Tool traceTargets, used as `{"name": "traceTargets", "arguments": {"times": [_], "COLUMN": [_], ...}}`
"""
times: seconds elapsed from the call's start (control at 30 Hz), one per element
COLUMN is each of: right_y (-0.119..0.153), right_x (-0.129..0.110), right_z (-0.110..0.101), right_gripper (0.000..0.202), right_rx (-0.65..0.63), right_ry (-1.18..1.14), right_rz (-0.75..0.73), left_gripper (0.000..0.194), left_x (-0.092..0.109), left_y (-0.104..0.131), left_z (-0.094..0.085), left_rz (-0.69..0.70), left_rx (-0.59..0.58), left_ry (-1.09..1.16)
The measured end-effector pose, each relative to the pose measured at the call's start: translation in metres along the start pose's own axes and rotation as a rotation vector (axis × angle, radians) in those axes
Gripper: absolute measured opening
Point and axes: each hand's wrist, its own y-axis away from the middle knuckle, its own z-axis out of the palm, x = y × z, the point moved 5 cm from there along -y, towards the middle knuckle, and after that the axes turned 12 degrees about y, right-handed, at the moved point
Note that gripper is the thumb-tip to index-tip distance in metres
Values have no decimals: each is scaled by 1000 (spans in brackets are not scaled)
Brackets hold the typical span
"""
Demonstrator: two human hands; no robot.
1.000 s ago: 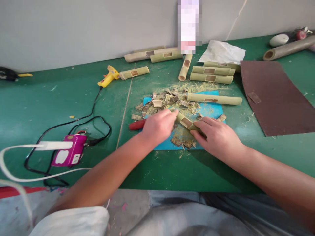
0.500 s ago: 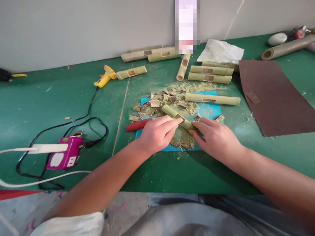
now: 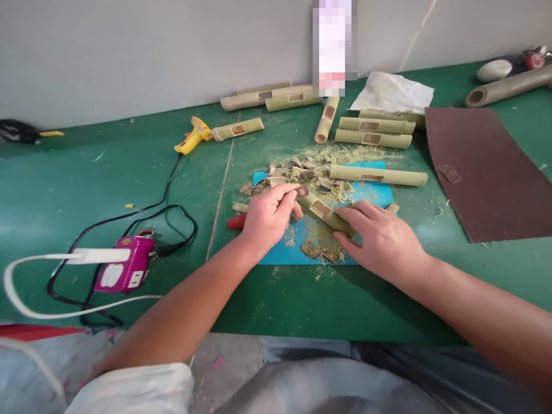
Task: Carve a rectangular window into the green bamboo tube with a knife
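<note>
My left hand pinches a small piece of brown sandpaper dusted with pale powder, just above the left end of a bamboo tube. That green tube slants over the blue mat and has a rectangular opening cut in its upper side. Fingers of my right hand wrap round the tube's near right end. Beneath my left hand lies a tool with a red handle, its other end hidden. Another notched bamboo tube rests at the mat's far edge.
Bamboo chips and shavings litter the mat. Several notched tubes lie behind it, near a white tissue. A brown sheet lies right; a yellow glue gun and corded purple power adapter are left.
My left hand has lifted the sandpaper off the tube's opening and moved it toward the tube's left end. The right hand keeps its grip. The view has shifted slightly.
</note>
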Motion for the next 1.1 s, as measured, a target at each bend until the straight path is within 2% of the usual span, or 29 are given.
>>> {"name": "traceTargets", "arguments": {"times": [0.13, 0.27, 0.57, 0.77, 0.9, 1.03, 1.1], "right_y": [0, 2, 4, 5, 6, 6, 5], "right_x": [-1, -3, -2, -2, -2, -2, -2], "right_z": [2, -1, 2, 4, 4, 4, 5], "right_gripper": [25, 29, 34, 28, 28, 27, 28], "right_rx": [-15, -20, -61, -74, -62, -58, -72], "right_ry": [-6, -8, -32, -44, -37, -33, -32], "right_rz": [10, 24, 37, 39, 26, 30, 34], "left_gripper": [26, 27, 26, 26, 26, 28, 28], "left_x": [6, 9, 4, 7, 8, 10, 11], "left_y": [-2, -5, -4, -1, -1, -1, -2], "left_z": [-5, -4, 5, 11, 11, 14, 12], "left_rz": [170, 330, 346, 438, 478, 523, 530], "left_rx": [29, -1, -104, -164, -126, -162, -131], "left_ry": [-212, -397, -456, -318, -376, -407, -417]}}
